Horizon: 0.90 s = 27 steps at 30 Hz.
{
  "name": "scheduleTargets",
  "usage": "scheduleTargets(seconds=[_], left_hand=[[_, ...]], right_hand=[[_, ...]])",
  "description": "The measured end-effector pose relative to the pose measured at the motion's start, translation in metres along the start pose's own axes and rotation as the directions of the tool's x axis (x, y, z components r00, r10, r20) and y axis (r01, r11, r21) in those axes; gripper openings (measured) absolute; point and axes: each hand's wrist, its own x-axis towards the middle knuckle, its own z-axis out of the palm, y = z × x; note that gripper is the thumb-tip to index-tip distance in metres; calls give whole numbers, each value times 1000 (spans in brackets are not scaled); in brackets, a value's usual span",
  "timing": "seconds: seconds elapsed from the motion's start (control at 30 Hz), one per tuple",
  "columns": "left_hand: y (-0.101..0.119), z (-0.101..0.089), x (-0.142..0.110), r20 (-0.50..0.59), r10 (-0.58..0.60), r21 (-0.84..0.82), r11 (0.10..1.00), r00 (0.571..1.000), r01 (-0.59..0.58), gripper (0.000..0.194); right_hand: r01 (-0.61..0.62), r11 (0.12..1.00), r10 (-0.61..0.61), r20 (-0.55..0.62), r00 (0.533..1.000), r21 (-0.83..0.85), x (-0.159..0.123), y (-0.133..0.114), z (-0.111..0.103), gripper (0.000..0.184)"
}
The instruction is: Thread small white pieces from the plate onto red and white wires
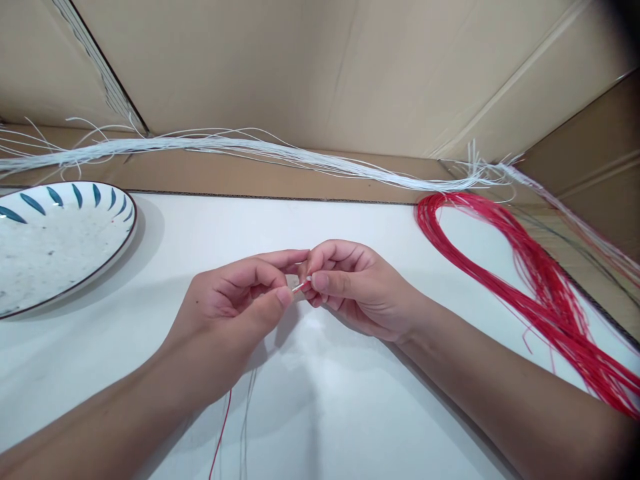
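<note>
I'm seeing left hand (230, 307) and right hand (360, 287) both pinching a thin red-and-white piece (302, 287); red cords (567, 333) are lying at right on the counter (280, 227).

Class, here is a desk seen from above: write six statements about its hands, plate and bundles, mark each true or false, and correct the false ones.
1. The left hand and right hand meet at a small red and pale piece. True.
2. Both hands lie open and flat. False: their fingers are curled.
3. The white bundle lies beyond the plate. True.
4. The red bundle is on the picture's right side. True.
5. The plate is plain white. False: it has dark teal strokes near its rim.
6. The red bundle is straight throughout. False: it bends round at its far end.
</note>
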Motion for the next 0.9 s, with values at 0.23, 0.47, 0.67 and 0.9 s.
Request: scheduleTargets(seconds=[0.23, 0.47, 0.67, 0.9], left_hand=[[3, 3, 0, -42, -33, -5, 999, 999, 33, 23], [1, 0, -1, -4, -29, -17, 999, 1000, 29, 22], [2, 3, -1, -22, -25, -25, 999, 999, 25, 21], [5, 7, 0, -54, -52, -53, 997, 997, 49, 21]], right_hand=[[0, 1000, 0, -11, 1000, -15, -1, -1, 1, 11], [4, 1000, -5, -14, 1000, -28, -1, -1, 2, 10], [-5, 999, 3, -40, 999, -40, 0, -1, 2, 13], [-4, 1000, 3, -33, 999, -29, 0, -1, 3, 13]])
